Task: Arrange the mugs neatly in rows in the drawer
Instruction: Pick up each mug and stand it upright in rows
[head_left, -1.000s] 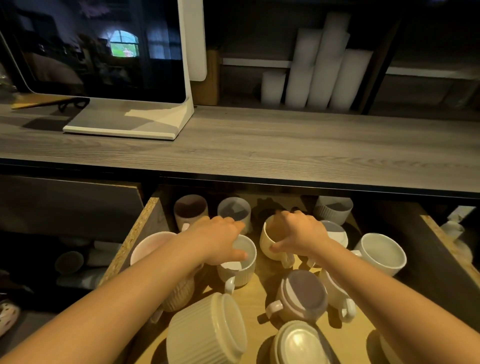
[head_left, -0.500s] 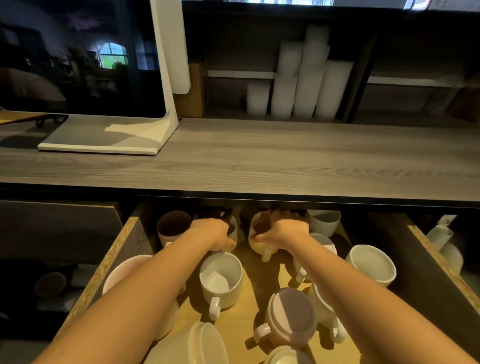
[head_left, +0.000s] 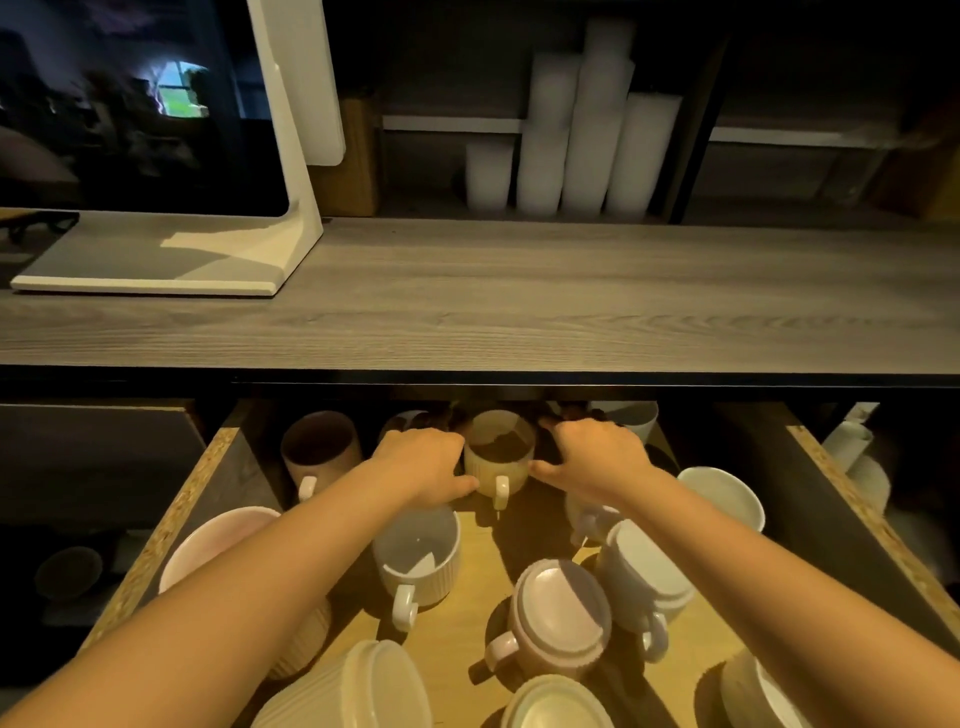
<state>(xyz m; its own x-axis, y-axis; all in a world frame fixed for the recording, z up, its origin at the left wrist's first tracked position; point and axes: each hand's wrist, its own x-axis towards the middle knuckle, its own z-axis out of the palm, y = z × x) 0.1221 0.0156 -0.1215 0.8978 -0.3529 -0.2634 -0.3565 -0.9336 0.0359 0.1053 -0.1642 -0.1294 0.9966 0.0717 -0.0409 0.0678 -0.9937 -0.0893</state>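
Observation:
The open drawer (head_left: 171, 519) holds several mugs in no order. A cream ribbed mug (head_left: 498, 452) stands upright in the back row, its handle towards me. My left hand (head_left: 423, 462) lies over a grey mug (head_left: 402, 417) just left of it, thumb against the cream mug. To the cream mug's right, my right hand (head_left: 592, 457) has its fingers spread and its thumb close to the mug. A brown-pink mug (head_left: 319, 447) stands at the back left. A white ribbed mug (head_left: 415, 556) stands under my left forearm.
The grey counter edge (head_left: 467, 371) overhangs the drawer's back row. An upside-down pink mug (head_left: 561, 618), white mugs (head_left: 641, 571) (head_left: 722, 493) and a cream mug on its side (head_left: 353, 691) fill the front. A monitor stand (head_left: 156, 260) and white cylinders (head_left: 571, 140) sit on the counter.
Both hands reached further back under the counter. The cream mug moved to the back row, and my right hand came off it. The camera tilted up and forward.

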